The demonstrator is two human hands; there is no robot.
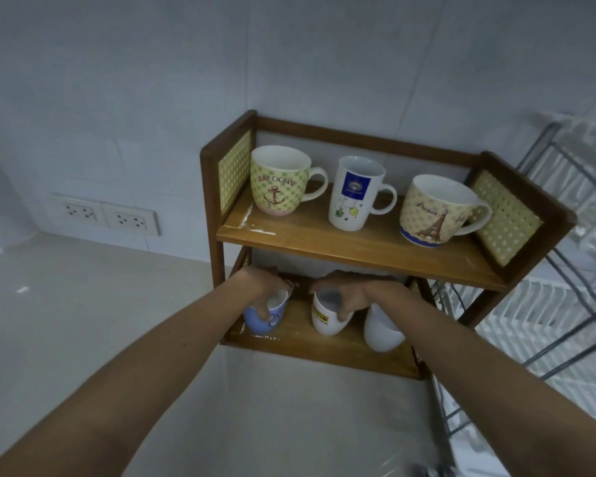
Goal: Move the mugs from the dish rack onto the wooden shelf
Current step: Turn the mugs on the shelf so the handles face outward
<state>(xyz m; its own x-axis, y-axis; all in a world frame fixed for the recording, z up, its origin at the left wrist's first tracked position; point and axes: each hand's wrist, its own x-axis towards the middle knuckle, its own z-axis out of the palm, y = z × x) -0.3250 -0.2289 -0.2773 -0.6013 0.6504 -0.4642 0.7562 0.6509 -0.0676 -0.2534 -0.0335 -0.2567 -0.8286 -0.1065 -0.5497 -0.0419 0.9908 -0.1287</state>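
The wooden shelf (358,246) has two tiers. On the top tier stand three mugs: a green checked anchor mug (279,180), a tall white mug with a blue label (353,194) and a yellow Eiffel Tower mug (434,211). My left hand (260,282) grips the rim of a blue mug (264,318) at the left of the bottom tier. My right hand (350,296) holds the rim of a white mug with a yellow label (326,320) in the middle. A plain white mug (382,330) stands to its right, partly hidden by my right forearm.
The metal dish rack (565,304) stands right of the shelf, its wires close to the shelf's side panel. A double wall socket (107,215) sits on the tiled wall at left. The pale countertop (83,304) spreads left and in front of the shelf.
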